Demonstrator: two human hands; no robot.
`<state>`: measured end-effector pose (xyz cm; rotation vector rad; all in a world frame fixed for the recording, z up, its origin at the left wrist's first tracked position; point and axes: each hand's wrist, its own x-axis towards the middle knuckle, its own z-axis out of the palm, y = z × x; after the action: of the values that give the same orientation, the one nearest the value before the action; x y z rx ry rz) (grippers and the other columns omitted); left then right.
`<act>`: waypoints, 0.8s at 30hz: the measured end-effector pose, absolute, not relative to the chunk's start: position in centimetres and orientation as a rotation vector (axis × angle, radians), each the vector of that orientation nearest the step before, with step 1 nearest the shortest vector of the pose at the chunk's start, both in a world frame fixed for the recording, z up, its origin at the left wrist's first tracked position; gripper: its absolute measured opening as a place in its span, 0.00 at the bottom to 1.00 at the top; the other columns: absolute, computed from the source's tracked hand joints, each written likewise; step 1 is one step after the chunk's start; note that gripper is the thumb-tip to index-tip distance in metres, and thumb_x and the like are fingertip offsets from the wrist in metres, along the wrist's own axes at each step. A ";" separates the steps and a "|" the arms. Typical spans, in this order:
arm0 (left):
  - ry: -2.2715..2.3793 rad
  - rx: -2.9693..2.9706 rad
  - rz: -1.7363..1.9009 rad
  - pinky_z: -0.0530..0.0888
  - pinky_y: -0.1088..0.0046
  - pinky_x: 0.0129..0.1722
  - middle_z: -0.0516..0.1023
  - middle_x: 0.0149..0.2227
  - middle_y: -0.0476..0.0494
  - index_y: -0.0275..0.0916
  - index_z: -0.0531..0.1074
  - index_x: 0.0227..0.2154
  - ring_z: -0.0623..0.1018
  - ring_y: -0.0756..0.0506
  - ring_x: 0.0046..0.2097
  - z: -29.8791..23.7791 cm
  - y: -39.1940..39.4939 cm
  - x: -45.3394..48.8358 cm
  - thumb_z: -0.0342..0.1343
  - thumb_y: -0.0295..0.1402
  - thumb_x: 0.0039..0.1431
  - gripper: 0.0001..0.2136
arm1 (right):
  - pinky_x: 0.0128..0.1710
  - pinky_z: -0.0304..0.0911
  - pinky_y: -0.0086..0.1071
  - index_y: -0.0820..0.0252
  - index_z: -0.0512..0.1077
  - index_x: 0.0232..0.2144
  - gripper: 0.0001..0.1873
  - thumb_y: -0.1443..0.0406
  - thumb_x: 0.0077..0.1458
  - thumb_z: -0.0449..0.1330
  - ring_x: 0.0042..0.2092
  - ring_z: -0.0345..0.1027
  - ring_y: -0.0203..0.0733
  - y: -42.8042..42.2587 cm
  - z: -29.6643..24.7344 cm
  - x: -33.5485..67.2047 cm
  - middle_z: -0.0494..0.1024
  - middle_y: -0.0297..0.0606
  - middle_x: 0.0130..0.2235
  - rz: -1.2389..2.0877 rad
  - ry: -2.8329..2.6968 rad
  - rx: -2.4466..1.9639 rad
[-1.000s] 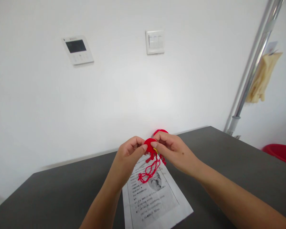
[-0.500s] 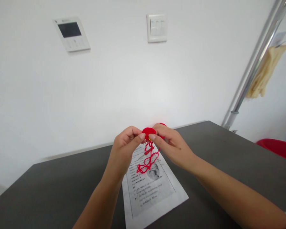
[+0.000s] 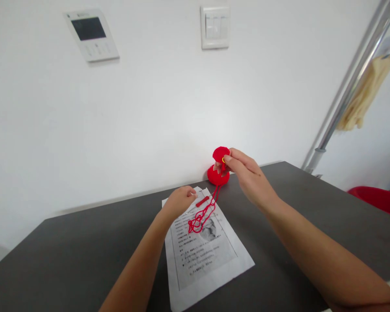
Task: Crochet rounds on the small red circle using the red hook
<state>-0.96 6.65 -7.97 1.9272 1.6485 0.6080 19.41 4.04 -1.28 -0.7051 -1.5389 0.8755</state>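
Observation:
My right hand (image 3: 247,175) pinches a small round red crochet piece (image 3: 220,154) and holds it up near the wall, above a red ball of yarn (image 3: 217,176) on the dark table (image 3: 84,251). Red yarn (image 3: 203,214) trails from the piece down onto a printed sheet of paper (image 3: 204,251). My left hand (image 3: 178,203) rests on the top of the paper with its fingers curled. A red crochet hook (image 3: 202,201) lies just off its fingertips; I cannot see whether the fingers touch it.
A white wall carries a control panel (image 3: 91,34) and a light switch (image 3: 214,27). A metal pole (image 3: 347,86) stands at the table's right corner with beige gloves (image 3: 364,95) hanging by it. A red basin (image 3: 377,201) sits beyond the right edge.
My hands have parted. The right hand lifted the crochet piece up and to the right, baring the yarn ball. The left hand let go and dropped to the paper.

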 end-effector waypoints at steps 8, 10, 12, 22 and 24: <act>1.706 2.069 0.250 0.77 0.56 0.47 0.76 0.51 0.39 0.37 0.72 0.50 0.78 0.41 0.48 -12.9 8.8 -2.4 0.58 0.37 0.64 0.14 | 0.34 0.60 0.31 0.58 0.70 0.28 0.13 0.60 0.63 0.53 0.32 0.66 0.37 4.7 -1.6 19.7 0.74 0.33 0.29 0.872 -1.533 -0.707; 1.700 2.092 0.245 0.77 0.56 0.47 0.76 0.51 0.39 0.37 0.72 0.50 0.78 0.41 0.48 -13.3 9.0 -2.7 0.57 0.37 0.65 0.14 | 0.35 0.61 0.32 0.58 0.71 0.28 0.13 0.61 0.64 0.53 0.31 0.65 0.36 4.8 -1.6 19.7 0.74 0.32 0.29 0.878 -1.539 -0.698; 1.688 2.111 0.249 0.77 0.56 0.47 0.76 0.51 0.39 0.37 0.72 0.50 0.78 0.41 0.48 -13.6 9.2 -2.9 0.57 0.37 0.65 0.14 | 0.36 0.61 0.32 0.58 0.71 0.28 0.14 0.61 0.64 0.53 0.31 0.65 0.36 4.8 -1.6 19.8 0.74 0.32 0.29 0.880 -1.549 -0.695; 1.631 2.214 0.152 0.76 0.55 0.48 0.76 0.51 0.40 0.37 0.73 0.49 0.78 0.40 0.49 -13.8 9.2 -3.2 0.58 0.38 0.64 0.14 | 0.36 0.62 0.32 0.58 0.70 0.29 0.13 0.61 0.64 0.53 0.32 0.66 0.37 4.6 -1.6 19.5 0.74 0.33 0.30 0.900 -1.556 -0.682; 1.638 2.241 0.136 0.75 0.53 0.50 0.75 0.52 0.39 0.37 0.73 0.49 0.77 0.39 0.51 -13.7 9.0 -3.0 0.59 0.38 0.63 0.14 | 0.36 0.61 0.32 0.58 0.70 0.29 0.13 0.61 0.64 0.53 0.32 0.66 0.36 4.6 -1.7 19.5 0.74 0.32 0.29 0.894 -1.559 -0.679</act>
<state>-3.01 8.99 -13.72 2.2409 1.6381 0.1359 19.54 4.61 -1.69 -0.6790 -1.5586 0.8944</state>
